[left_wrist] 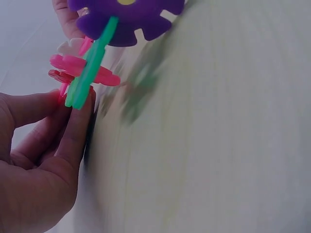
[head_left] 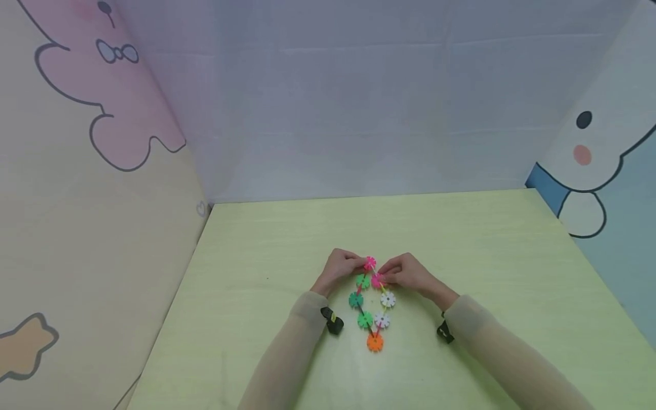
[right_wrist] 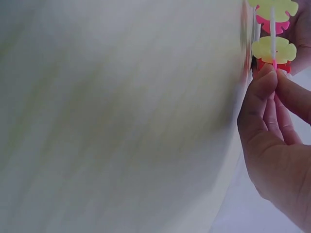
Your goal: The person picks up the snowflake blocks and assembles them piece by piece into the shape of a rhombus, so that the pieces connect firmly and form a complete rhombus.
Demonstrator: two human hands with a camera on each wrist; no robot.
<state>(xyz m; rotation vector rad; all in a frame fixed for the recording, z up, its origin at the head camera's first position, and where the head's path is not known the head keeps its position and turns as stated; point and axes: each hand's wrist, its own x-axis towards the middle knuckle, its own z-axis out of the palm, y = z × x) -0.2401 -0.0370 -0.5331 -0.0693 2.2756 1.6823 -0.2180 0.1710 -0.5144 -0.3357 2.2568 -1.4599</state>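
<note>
Notched, flower-shaped plastic snowflake discs are joined into a loop with edge-on linking discs between them. My left hand (head_left: pixel 342 266) pinches a pink snowflake disc (head_left: pixel 370 262) at the loop's far end between thumb and fingers. On the right side my right hand (head_left: pixel 410 273) pinches another pink disc (head_left: pixel 377 281). Down the left run a green disc (head_left: pixel 363 281), a teal disc (head_left: pixel 356 299) and a second green disc (head_left: pixel 365 320); an orange disc (head_left: pixel 375 342) forms the near end. Large in the left wrist view are a purple disc (left_wrist: pixel 129 29) and an edge-on green disc (left_wrist: pixel 90 70).
Two white discs (head_left: pixel 388 299) line the loop's right side. The loop is over a pale yellow-green table (head_left: pixel 266 239). A white curtain (head_left: pixel 359 114) hangs behind, with cartoon-printed panels (head_left: pixel 102 228) at both sides. Black straps with small devices (head_left: pixel 333 322) circle both wrists.
</note>
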